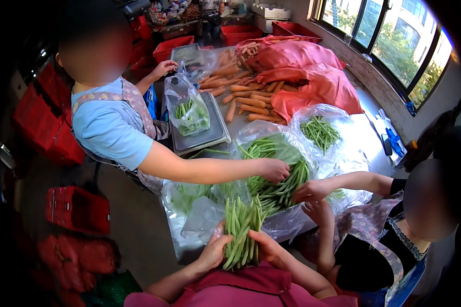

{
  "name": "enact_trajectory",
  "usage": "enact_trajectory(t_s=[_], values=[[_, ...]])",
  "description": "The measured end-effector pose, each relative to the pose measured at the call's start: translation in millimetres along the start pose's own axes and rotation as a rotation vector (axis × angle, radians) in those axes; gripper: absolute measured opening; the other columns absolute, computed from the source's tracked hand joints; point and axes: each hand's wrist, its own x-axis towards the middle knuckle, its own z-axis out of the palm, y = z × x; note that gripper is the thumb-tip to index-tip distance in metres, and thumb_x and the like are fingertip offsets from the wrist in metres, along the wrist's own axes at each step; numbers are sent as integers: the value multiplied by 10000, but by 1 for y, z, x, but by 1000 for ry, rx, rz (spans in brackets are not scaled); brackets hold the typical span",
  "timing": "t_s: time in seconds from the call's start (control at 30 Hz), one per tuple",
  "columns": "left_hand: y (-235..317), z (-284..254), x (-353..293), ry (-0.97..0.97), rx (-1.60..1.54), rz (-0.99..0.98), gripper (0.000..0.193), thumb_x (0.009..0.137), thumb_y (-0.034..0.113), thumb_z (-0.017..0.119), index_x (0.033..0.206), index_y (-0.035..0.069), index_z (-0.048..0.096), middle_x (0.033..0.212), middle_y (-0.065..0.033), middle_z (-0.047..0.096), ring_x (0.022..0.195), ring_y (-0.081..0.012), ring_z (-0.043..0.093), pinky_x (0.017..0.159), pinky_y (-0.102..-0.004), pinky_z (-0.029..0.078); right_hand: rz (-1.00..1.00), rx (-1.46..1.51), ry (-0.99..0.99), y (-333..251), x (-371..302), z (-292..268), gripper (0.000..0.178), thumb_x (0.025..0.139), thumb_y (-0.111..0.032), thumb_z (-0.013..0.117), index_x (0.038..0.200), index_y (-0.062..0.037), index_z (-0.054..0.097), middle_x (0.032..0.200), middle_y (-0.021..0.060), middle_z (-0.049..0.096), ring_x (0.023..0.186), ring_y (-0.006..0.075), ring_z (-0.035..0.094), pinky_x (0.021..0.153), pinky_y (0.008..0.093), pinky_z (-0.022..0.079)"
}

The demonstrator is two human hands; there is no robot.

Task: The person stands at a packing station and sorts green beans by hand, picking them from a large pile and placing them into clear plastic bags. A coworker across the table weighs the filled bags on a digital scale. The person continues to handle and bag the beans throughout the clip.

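Observation:
A thick bunch of green beans [242, 230] stands upright between my two hands, close to my body at the table's near edge. My left hand [215, 246] wraps its left side, and my right hand [265, 246] presses on its right side. Just beyond lies a big heap of green beans [279, 197] in an opened clear plastic bag [202, 217]. A co-worker's hand [275, 170] from the left reaches into that heap. Another co-worker's hands [315, 192] are at its right edge.
A scale [217, 120] carries a bag of beans [192, 115]. Loose carrots [253, 100] and red mesh sacks [317, 89] cover the table's far part. Another bean bag [318, 132] lies at right. Red crates [79, 212] stand on the left floor, and windows [394, 46] line the right wall.

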Motion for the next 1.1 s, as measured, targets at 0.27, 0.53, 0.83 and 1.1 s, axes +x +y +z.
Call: enact_trajectory(t_s=[0.27,0.53,0.83,1.1], values=[[-3,10,-10,-73,383,236,923,834,-8,603,1489,135,-32,1378,-146,339,1259,-248,403,1053,-369,320,48,30,-15,-12,-1,-1,435,849,-150,588,1242,15,498,1127,136,617,967,228,635,851,357,520],[-8,7,-7,14,913,597,868,751,140,752,1446,50,239,1481,-212,127,1347,-346,268,1079,-416,293,33,-2,23,-16,6,-1,440,831,-118,598,1238,2,486,1100,126,618,952,221,627,812,344,519],[3,19,-4,-29,1183,608,456,808,168,712,1247,149,587,1491,-230,79,1379,-395,190,1097,-427,255,-12,-2,-131,-21,8,-7,496,877,-235,598,1307,-39,449,1187,119,588,1036,224,604,871,367,503],[0,14,-2,-176,1413,764,406,742,187,690,1145,239,679,1495,-250,132,1359,-477,167,1108,-492,196,19,164,-79,-25,21,-9,545,911,-390,542,1322,-43,456,1244,140,569,1100,254,582,914,389,485]])
